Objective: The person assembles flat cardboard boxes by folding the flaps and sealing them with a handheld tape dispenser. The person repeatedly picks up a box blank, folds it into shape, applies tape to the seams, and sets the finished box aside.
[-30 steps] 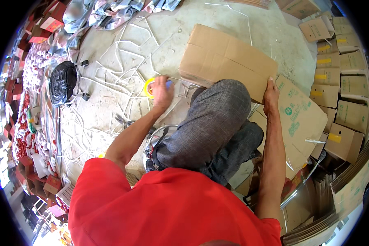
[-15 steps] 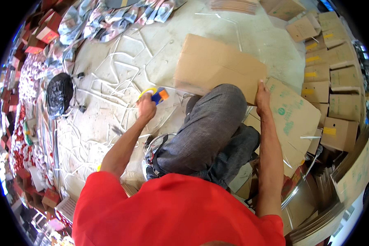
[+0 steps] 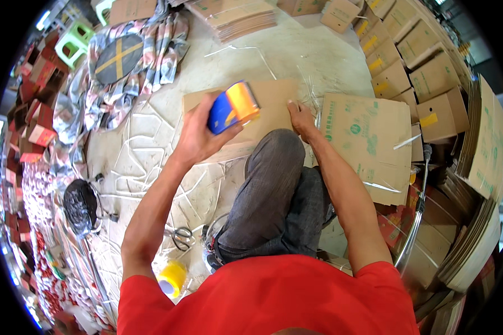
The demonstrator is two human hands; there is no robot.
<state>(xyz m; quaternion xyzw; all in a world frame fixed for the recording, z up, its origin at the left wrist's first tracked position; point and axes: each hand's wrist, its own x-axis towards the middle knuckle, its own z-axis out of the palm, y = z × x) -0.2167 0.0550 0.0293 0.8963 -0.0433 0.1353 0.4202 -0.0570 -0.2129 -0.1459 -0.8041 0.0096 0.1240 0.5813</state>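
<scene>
My left hand (image 3: 202, 133) grips a blue and orange tape dispenser (image 3: 224, 114), raised over a flat cardboard box (image 3: 271, 103) in front of my knee. Yellow tape showed on this dispenser a moment earlier; its roll is hidden now. At the right edge of that box, my right hand (image 3: 303, 120) has its fingers closed on the cardboard. A second flattened box (image 3: 369, 148) with green print lies to the right of my right forearm.
A yellow tape roll (image 3: 172, 279) and black-handled scissors (image 3: 181, 239) lie on the floor at my left. White strapping strips (image 3: 145, 145) litter the floor. Stacked cartons (image 3: 430, 78) line the right side; flat cardboard (image 3: 235, 17) is piled at the back. A black-covered stool (image 3: 81, 206) stands left.
My left hand has lifted the tape dispenser up and forward, from the floor side to over the box. The view has shifted, bringing the tape roll and scissors into sight.
</scene>
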